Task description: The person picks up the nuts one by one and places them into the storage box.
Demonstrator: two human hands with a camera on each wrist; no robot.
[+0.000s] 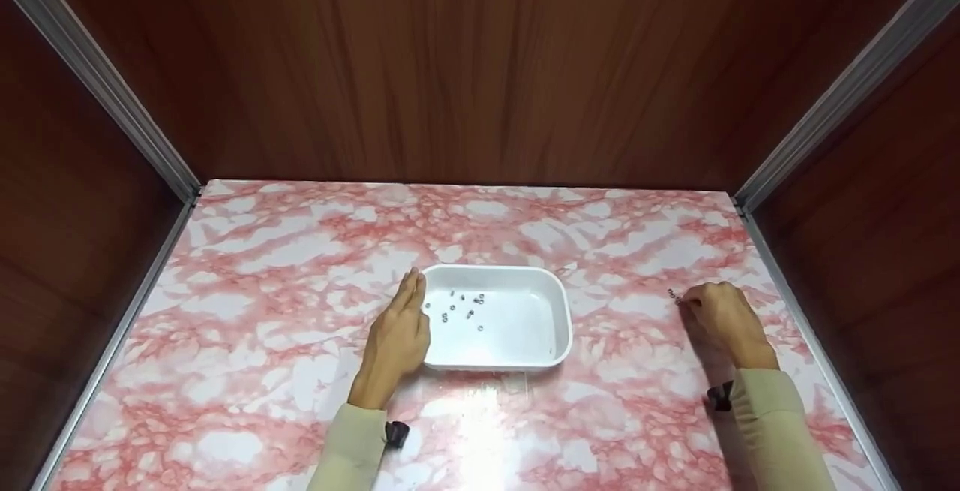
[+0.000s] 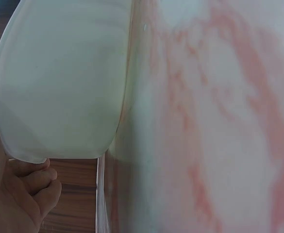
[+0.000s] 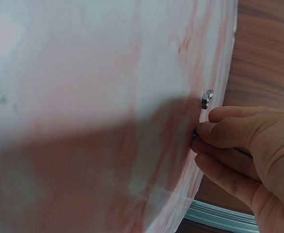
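A white rectangular tray (image 1: 525, 326) sits mid-table, with several small metal nuts (image 1: 470, 314) scattered in its left half. My left hand (image 1: 396, 333) lies along the tray's left side, its fingers extended against the rim. In the left wrist view, the fingertips (image 2: 47, 187) touch the tray's outer wall. Off to the right, my right hand (image 1: 726, 318) reaches down to the table beside a short row of nuts (image 1: 671, 293). Thumb and forefinger pinch a small dark nut (image 3: 195, 131), mostly hidden by the fingertips. Other nuts (image 3: 206, 99) stand just beyond them.
The table (image 1: 262, 393) has a glossy red-and-white marbled top. Dark wood panels (image 1: 465, 63) close it in at the back and both sides, with metal strips (image 1: 825, 100) at the corners. A bright light reflection falls in front of the tray.
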